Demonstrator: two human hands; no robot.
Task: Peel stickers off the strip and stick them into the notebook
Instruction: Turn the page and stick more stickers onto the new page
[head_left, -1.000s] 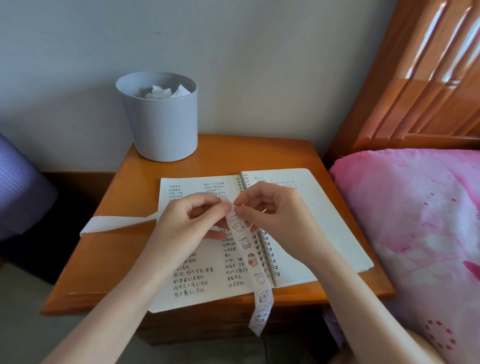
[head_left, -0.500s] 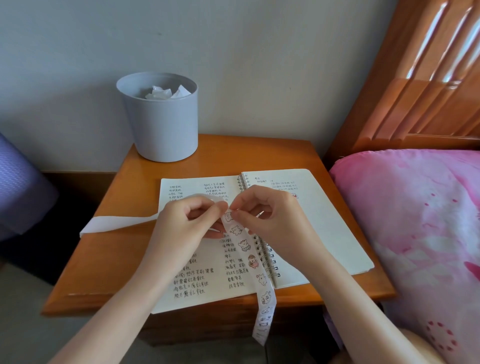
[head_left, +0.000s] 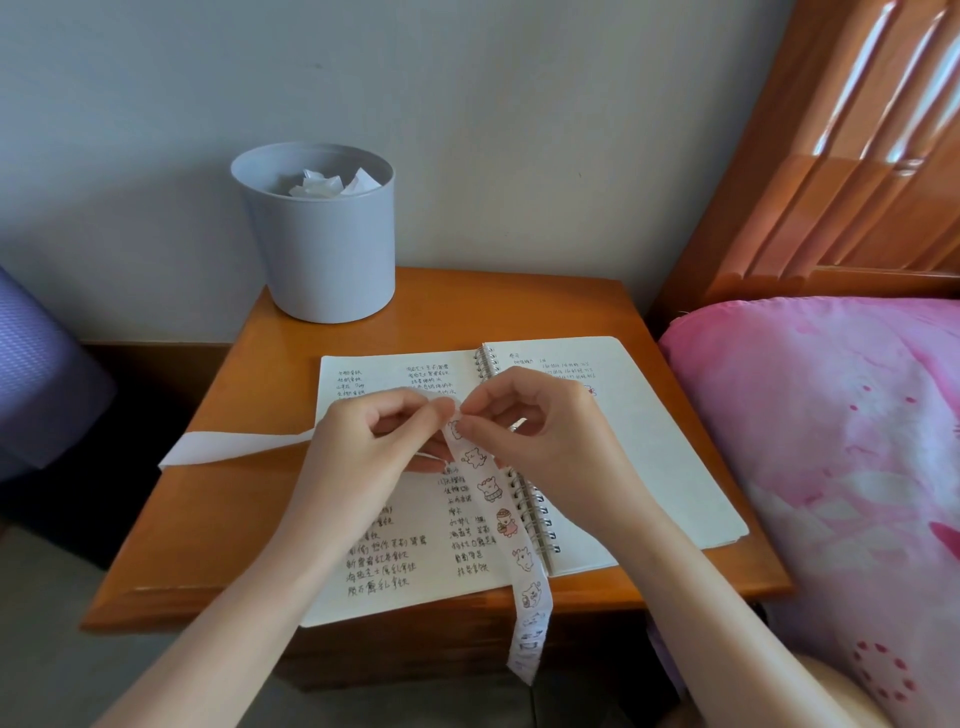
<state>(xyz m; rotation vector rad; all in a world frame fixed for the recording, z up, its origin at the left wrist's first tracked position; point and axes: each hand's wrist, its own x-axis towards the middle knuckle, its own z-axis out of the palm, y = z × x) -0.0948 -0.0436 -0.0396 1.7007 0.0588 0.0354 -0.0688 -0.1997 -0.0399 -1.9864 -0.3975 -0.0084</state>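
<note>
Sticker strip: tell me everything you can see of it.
The sticker strip is a narrow white paper band printed with a row of cartoon animals. The left hand and right hand pinch its top above the open notebook. The printed length hangs past the front edge of the nightstand; a blank length trails left off the side.

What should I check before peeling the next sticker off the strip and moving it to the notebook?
1. Left hand pinches the sticker strip at its top: ok.
2. Right hand pinches right beside it, at the top sticker: ok.
3. Sticker edge lifted from the backing: cannot tell, hidden at the pinch.
4. Notebook lies open, right page mostly bare: ok.
5. Strip's lower end hangs free past the front of the nightstand: ok.
</note>
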